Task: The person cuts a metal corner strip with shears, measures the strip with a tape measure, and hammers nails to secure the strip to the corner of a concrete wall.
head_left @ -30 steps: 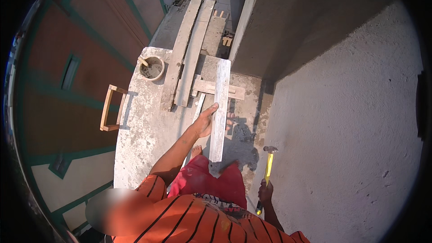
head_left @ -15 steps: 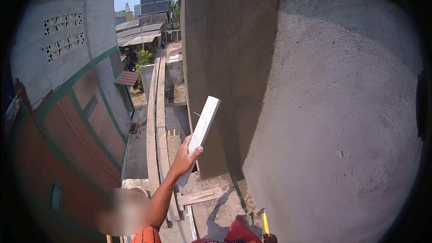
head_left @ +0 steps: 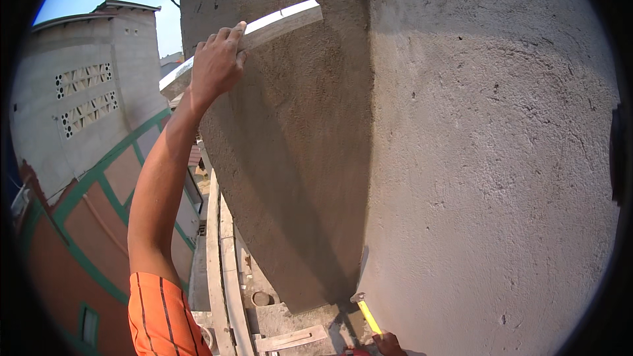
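The left hand (head_left: 216, 66) has lifted the wooden board (head_left: 257, 33) from low in the frame to the upper left, and its fingers are now closed around it. The board is pressed flat against the shaded plastered wall (head_left: 297, 158), tilted upward to the right (so positioning seems nearly finished). At the bottom centre, the right hand (head_left: 390, 344) grasps a yellow-handled hammer (head_left: 366, 313), its head near the wall corner.
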A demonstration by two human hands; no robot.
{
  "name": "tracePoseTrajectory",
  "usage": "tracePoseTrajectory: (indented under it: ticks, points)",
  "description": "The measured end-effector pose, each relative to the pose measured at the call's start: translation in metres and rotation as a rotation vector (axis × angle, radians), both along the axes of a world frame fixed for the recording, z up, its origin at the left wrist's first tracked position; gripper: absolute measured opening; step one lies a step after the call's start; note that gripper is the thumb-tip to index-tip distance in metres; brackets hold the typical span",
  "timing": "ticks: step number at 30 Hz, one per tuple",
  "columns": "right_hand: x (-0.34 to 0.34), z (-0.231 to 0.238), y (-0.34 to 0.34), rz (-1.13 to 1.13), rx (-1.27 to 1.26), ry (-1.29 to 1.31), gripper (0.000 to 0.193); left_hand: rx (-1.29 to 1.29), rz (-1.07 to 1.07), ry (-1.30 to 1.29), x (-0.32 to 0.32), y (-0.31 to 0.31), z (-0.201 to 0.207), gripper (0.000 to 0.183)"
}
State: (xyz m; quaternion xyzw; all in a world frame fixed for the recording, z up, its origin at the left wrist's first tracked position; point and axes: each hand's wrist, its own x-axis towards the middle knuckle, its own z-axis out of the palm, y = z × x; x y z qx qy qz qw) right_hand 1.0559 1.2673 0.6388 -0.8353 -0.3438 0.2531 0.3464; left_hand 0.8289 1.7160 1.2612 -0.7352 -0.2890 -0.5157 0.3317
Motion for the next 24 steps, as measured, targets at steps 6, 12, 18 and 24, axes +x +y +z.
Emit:
tracePoseTrajectory:
  ticks: [6, 12, 18, 24]
  points:
    - [0.057, 0.037, 0.082, 0.069, 0.096, -0.129, 0.047, 0.486, 0.121, 0.010, 0.047, 0.062, 0.106, 0.050]
    - [0.070, 0.016, 0.099, 0.046, 0.161, -0.171, 0.041, 0.286, -0.775, -0.199, 0.112, 0.084, 0.172, 0.020]
    - [0.063, 0.043, 0.126, 0.009, 0.230, -0.149, 0.040, 0.124, -0.690, -0.325, 0.109, 0.076, 0.195, 0.021]
    - [0.058, 0.049, 0.147, 0.015, 0.240, -0.133, 0.039, 0.081, -0.615, -0.354, 0.099, 0.081, 0.201, 0.022]
